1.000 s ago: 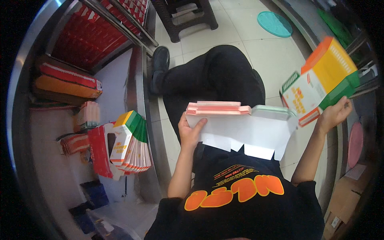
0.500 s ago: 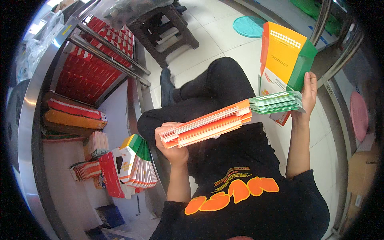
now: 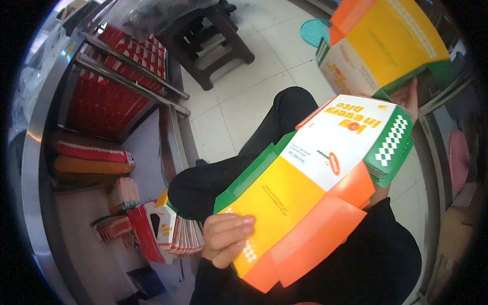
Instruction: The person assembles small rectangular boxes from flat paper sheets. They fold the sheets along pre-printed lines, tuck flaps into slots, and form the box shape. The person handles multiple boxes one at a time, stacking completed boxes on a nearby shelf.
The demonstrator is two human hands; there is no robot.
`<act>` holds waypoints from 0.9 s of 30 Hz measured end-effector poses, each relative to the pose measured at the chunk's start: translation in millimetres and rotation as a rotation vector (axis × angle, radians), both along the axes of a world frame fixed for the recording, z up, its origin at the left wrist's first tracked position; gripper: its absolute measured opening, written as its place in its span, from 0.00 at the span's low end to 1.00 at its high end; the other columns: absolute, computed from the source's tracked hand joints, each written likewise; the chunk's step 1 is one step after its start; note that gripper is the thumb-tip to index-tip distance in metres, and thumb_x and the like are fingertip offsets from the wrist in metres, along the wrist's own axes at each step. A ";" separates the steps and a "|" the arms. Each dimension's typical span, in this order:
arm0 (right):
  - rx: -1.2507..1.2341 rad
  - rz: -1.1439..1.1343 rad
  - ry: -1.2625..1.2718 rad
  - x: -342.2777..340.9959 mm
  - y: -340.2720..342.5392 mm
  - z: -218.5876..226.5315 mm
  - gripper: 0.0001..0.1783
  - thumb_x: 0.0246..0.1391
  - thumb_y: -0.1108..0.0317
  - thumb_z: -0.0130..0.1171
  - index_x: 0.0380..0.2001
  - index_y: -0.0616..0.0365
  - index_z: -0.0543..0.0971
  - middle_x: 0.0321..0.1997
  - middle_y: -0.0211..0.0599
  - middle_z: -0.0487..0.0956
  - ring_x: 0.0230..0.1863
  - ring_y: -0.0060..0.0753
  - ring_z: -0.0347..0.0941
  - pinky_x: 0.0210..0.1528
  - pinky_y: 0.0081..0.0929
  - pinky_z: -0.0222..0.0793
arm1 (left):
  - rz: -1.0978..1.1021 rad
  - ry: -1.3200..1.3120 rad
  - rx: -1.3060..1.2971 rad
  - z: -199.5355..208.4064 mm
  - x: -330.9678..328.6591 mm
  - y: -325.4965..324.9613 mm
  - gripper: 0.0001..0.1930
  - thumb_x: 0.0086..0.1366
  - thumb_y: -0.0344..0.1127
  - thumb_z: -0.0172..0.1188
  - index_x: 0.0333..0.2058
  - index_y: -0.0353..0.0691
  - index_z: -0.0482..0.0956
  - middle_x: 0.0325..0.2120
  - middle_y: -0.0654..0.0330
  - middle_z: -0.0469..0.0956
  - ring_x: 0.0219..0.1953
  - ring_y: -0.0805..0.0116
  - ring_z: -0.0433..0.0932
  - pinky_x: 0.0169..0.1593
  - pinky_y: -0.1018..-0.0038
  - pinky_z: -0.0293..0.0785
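A stack of flat, unfolded food cartons (image 3: 290, 190), yellow, white, orange and green, lies tilted across my lap with its printed side up. My left hand (image 3: 226, 240) is closed on the near yellow end, fingers over the top panel. At the far right end, my right hand (image 3: 408, 98) is mostly hidden behind cardboard. It grips another carton (image 3: 391, 43), partly folded, with a yellow panel, a white panel and orange and green flaps. The stack's green end (image 3: 395, 140) lies against that hand; whether the hand bears it too is hard to tell.
On the left, a shelf holds a fanned bunch of cartons (image 3: 180, 234), a red box (image 3: 147, 229) and orange packs (image 3: 94, 165). Red cartons (image 3: 109, 101) are packed behind metal rails. A dark plastic stool (image 3: 206, 43) and a teal lid (image 3: 315, 33) are on the tiled floor.
The stack has turned from edge-on to face-up, and its left end has come lower and nearer. The partly folded carton in my right hand has moved up, right and closer.
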State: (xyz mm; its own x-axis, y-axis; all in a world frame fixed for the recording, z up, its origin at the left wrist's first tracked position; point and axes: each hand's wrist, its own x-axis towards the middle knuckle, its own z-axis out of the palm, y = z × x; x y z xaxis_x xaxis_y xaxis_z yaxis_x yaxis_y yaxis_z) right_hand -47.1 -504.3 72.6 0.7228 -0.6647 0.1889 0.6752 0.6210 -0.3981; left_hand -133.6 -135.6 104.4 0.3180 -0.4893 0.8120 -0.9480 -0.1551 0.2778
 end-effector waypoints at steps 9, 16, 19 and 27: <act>0.032 0.042 -0.015 2.4 -10.6 -23.1 0.20 0.67 0.59 0.52 0.57 0.57 0.72 0.54 0.34 0.77 0.55 0.30 0.74 0.55 0.33 0.71 | -0.064 0.054 -0.054 -32.5 24.0 -15.7 0.11 0.66 0.32 0.58 0.38 0.38 0.64 0.44 0.48 0.80 0.44 0.56 0.83 0.42 0.70 0.80; -0.130 -0.222 0.410 -3.0 -8.3 -47.1 0.15 0.67 0.63 0.52 0.53 0.56 0.74 0.51 0.31 0.77 0.51 0.25 0.74 0.52 0.27 0.70 | 0.121 0.419 -0.322 -78.9 67.7 -63.9 0.16 0.64 0.29 0.61 0.47 0.33 0.67 0.48 0.40 0.76 0.48 0.48 0.80 0.49 0.63 0.77; -0.373 -0.391 0.597 6.8 -12.1 -65.0 0.11 0.68 0.63 0.51 0.47 0.56 0.74 0.44 0.30 0.77 0.45 0.21 0.74 0.47 0.23 0.71 | 0.335 1.071 -0.459 -85.7 95.1 -68.1 0.16 0.64 0.25 0.58 0.49 0.31 0.68 0.49 0.49 0.75 0.51 0.63 0.75 0.56 0.66 0.69; -0.711 -0.751 0.421 49.6 32.6 -10.1 0.12 0.66 0.64 0.54 0.49 0.56 0.73 0.47 0.34 0.74 0.46 0.23 0.70 0.50 0.24 0.65 | 0.464 1.640 -0.316 -223.0 58.8 -6.3 0.23 0.69 0.25 0.52 0.60 0.27 0.61 0.55 0.49 0.71 0.55 0.61 0.72 0.60 0.66 0.66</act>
